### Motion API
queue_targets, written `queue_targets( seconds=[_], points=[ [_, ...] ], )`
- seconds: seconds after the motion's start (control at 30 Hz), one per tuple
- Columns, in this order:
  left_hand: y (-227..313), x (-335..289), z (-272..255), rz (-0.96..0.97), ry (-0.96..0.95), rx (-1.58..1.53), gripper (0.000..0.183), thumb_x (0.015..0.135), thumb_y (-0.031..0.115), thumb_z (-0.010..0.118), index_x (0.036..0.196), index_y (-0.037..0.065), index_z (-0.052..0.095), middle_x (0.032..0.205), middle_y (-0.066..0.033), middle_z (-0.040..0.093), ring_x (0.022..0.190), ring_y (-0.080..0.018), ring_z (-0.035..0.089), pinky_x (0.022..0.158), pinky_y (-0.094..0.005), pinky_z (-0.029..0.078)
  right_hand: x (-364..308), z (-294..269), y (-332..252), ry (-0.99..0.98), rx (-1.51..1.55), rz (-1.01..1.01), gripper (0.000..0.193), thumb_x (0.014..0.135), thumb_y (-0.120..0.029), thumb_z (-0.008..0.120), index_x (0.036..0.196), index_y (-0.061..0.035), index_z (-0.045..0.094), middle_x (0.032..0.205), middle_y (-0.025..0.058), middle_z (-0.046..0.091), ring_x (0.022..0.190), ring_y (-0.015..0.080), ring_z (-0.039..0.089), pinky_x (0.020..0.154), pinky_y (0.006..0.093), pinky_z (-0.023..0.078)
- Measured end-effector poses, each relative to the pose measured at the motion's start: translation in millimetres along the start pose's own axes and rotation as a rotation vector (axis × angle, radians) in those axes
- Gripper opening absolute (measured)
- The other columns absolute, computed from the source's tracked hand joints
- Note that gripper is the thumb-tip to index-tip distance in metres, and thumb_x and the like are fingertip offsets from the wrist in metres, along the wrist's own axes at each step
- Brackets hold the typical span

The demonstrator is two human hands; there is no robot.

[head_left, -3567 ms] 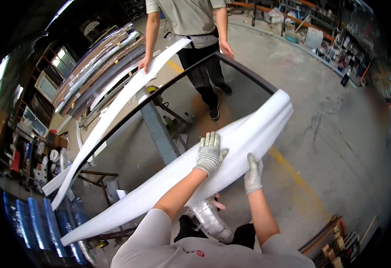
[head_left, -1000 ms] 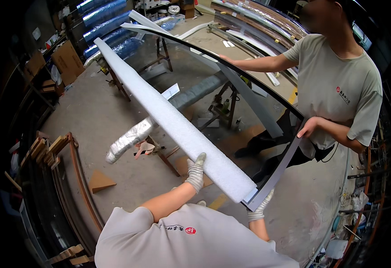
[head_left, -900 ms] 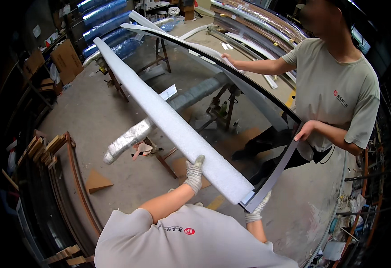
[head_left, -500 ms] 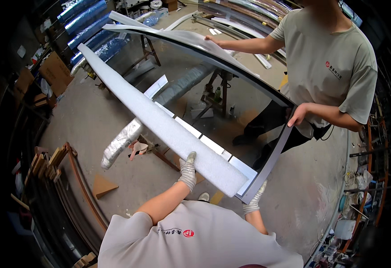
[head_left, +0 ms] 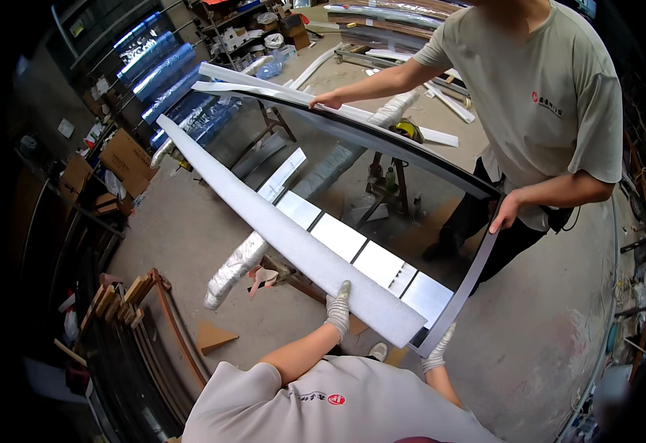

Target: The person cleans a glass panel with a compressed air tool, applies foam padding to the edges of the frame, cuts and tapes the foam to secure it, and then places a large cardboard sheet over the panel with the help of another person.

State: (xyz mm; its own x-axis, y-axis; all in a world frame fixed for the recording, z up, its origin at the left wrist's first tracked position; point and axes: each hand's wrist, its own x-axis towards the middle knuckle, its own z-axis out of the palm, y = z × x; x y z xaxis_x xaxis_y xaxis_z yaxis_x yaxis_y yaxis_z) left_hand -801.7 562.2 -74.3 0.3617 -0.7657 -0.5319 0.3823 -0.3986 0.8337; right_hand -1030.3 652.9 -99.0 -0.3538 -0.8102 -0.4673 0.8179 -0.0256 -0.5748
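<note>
A large framed glass panel (head_left: 264,177) tilts in front of me, with a white foam strip (head_left: 279,221) along its near side. My left hand (head_left: 338,308), in a pale glove, grips this side, thumb against the foam and the other fingers hidden. At the near right corner, my gloved right hand (head_left: 439,351) holds the grey frame edge (head_left: 452,310), fingers partly behind it. Several white rectangular pieces (head_left: 378,267) show beside the foam. Across from me, a person supports the panel, one bare hand (head_left: 326,100) on the far edge and the other (head_left: 506,213) at the right corner.
Beneath the panel stand trestles with wrapped padded bars (head_left: 236,272). Wood offcuts and dark lengths (head_left: 124,295) stand at the left, near a triangular brown piece (head_left: 214,337) on the floor. Blue film-wrapped rolls (head_left: 162,70) and cardboard boxes (head_left: 127,159) lie farther back.
The panel's tilt has changed, and more of the white pieces beside the foam shows. White sheeting along the far edge sits lower. Both my hands keep their hold.
</note>
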Motion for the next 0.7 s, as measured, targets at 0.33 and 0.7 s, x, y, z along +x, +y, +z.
queue_targets(
  seconds=[0.33, 0.7],
  points=[
    [4, 0, -1, 0.009, -0.065, -0.133, 0.073, 0.075, 0.039, 0.073, 0.131, 0.006, 0.039, 0.121, -0.0106, 0.051, 0.109, -0.0251, 0.050, 0.095, -0.0407, 0.043, -7, 13, -10, -0.130, 0.157, 0.035, 0.057, 0.088, -0.060, 0.044, 0.116, -0.0109, 0.054, 0.098, -0.0001, 0.059, 0.089, 0.0127, 0.057, 0.081, 0.0298, 0.050],
    [25, -25, -1, -0.086, -0.138, -0.228, 0.073, 0.075, 0.049, 0.069, 0.128, 0.007, 0.042, 0.121, -0.0114, 0.051, 0.111, -0.0274, 0.049, 0.098, -0.0439, 0.040, -18, 15, 0, -0.029, 0.171, 0.039, 0.052, 0.087, -0.059, 0.047, 0.103, -0.0112, 0.058, 0.081, -0.0033, 0.056, 0.071, 0.0075, 0.053, 0.061, 0.0225, 0.047]
  ],
)
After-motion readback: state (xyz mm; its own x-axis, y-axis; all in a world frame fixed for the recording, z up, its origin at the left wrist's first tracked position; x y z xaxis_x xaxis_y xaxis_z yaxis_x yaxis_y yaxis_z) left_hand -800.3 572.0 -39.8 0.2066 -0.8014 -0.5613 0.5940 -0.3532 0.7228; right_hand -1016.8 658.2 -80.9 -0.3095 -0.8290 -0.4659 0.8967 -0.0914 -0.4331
